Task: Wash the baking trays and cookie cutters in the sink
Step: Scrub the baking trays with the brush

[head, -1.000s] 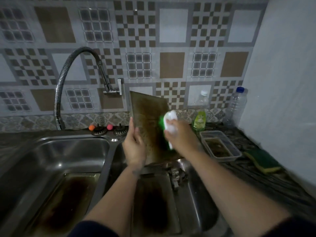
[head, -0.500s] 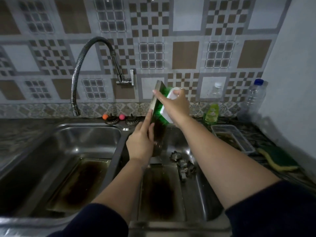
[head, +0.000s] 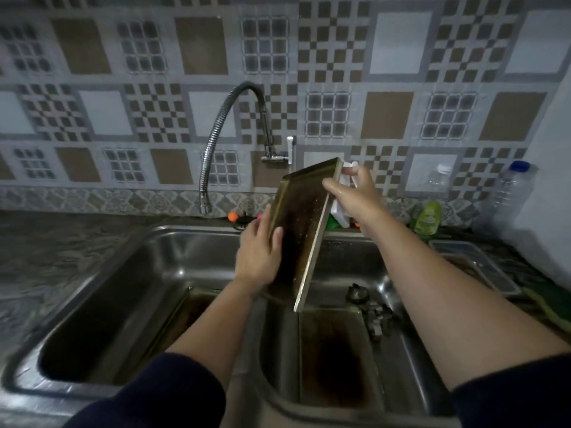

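A stained baking tray (head: 301,217) stands tilted on edge over the divider of the double sink (head: 173,242). My left hand (head: 258,253) grips its left edge low down. My right hand (head: 355,194) holds a white and green scrub brush (head: 340,213) behind the tray's right rim, with the thumb over the rim. Another stained tray (head: 333,350) lies flat in the right basin. A third tray (head: 188,316) lies in the left basin, partly hidden by my left arm. Several dark cookie cutters (head: 370,313) lie in the right basin beside the flat tray.
A flexible tap (head: 234,128) arches over the left basin from the tiled wall. On the right counter are a green soap bottle (head: 428,216), a clear plastic bottle (head: 509,193), a clear plastic container (head: 472,267) and a green sponge (head: 553,304).
The tray has turned from nearly edge-on, so its dark inner face shows. My right hand with the brush has moved behind its right rim. The camera view has shifted left.
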### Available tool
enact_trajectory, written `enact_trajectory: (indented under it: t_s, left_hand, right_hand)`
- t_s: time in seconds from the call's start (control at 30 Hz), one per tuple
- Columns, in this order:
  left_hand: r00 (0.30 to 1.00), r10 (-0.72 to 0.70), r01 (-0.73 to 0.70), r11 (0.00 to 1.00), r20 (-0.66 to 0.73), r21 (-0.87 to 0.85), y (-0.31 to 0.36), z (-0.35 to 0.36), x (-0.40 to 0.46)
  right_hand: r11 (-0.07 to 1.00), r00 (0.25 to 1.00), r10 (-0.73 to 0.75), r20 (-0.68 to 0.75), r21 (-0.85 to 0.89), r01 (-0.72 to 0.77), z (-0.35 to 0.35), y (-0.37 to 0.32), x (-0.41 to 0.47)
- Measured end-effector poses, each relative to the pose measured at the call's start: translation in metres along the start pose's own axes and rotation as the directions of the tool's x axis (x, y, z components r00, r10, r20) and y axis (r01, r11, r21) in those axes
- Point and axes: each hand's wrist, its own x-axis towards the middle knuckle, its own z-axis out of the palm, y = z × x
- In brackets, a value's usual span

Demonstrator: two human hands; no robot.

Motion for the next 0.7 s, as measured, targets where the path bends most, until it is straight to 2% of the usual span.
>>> enact_trajectory:
  t_s: [0.1, 0.2, 0.3, 0.37, 0.43, 0.53, 0.63, 0.7]
  left_hand:
    - [0.98, -0.182, 0.182, 0.983, 0.077, 0.012, -0.04, -0.022, 0.002]
    - [0.96, -0.228, 0.24, 0.969, 0.165, -0.056, -0.074, -0.04, -0.006]
    - [0.933, -0.295, 0.299, 0.954, 0.205, 0.013, -0.108, -0.054, -0.012]
    - [0.918, -0.336, 0.331, 0.942, 0.208, 0.058, -0.133, -0.064, -0.018]
    - [0.902, -0.38, 0.363, 0.925, 0.206, 0.114, -0.159, -0.075, -0.023]
    - [0.848, -0.474, 0.443, 0.88, 0.237, 0.173, -0.197, -0.088, -0.026]
    - [0.799, -0.524, 0.483, 0.851, 0.295, 0.204, -0.223, -0.09, -0.031]
    - [0.774, -0.548, 0.496, 0.836, 0.317, 0.236, -0.234, -0.088, -0.034]
  right_hand:
    - [0.997, 0.999, 0.028, 0.025, 0.067, -0.029, 0.029, 0.006, -0.011]
    - [0.995, 0.996, 0.08, 0.024, 0.063, -0.082, 0.064, 0.019, -0.019]
    - [0.991, 0.991, 0.134, 0.021, 0.01, -0.134, 0.098, 0.031, -0.025]
    - [0.986, 0.99, 0.14, 0.015, -0.096, -0.138, 0.12, 0.043, -0.026]
    - [0.948, 0.986, 0.167, 0.014, -0.277, -0.157, 0.138, 0.058, -0.028]
    - [0.805, 0.974, 0.218, 0.061, -0.575, -0.144, 0.159, 0.083, -0.034]
    - [0.69, 0.957, 0.278, 0.087, -0.711, -0.136, 0.175, 0.095, -0.043]
    - [0.631, 0.96, 0.269, 0.084, -0.768, -0.109, 0.185, 0.1, -0.048]
